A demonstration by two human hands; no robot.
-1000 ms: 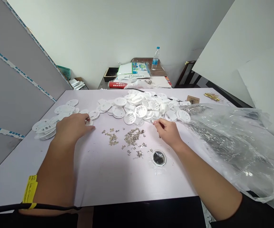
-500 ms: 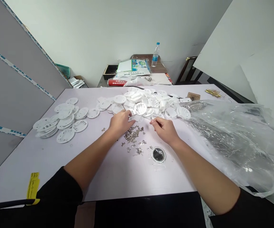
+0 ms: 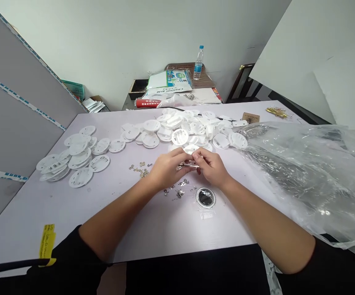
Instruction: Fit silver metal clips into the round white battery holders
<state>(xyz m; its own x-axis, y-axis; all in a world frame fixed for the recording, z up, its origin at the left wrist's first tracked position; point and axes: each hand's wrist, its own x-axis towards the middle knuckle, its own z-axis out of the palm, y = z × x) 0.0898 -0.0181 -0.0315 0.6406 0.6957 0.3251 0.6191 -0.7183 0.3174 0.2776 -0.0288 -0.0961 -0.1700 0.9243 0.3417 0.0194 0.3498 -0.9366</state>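
My left hand (image 3: 168,167) and my right hand (image 3: 210,167) meet over the middle of the table. Both are closed around a thin white disc (image 3: 190,165), seen nearly edge-on between them; the fingers hide much of it. Behind the hands lies a heap of round white plastic discs (image 3: 180,137). Small metal clips (image 3: 180,193) are scattered below and beside my left hand, some of them hidden under it. Just below my right hand a round dark piece with a pale rim (image 3: 205,197) lies flat.
Overlapping white discs (image 3: 80,177) lie at the left. A large clear plastic bag (image 3: 303,176) covers the right side. Gold pieces (image 3: 276,112) and a brown card (image 3: 251,118) are at the back right. Beyond the table stands a water bottle (image 3: 198,63).
My hands have come together, and the white piece is now held between them. My left hand has moved right and down, over the metal clips. The camera view has shifted slightly.
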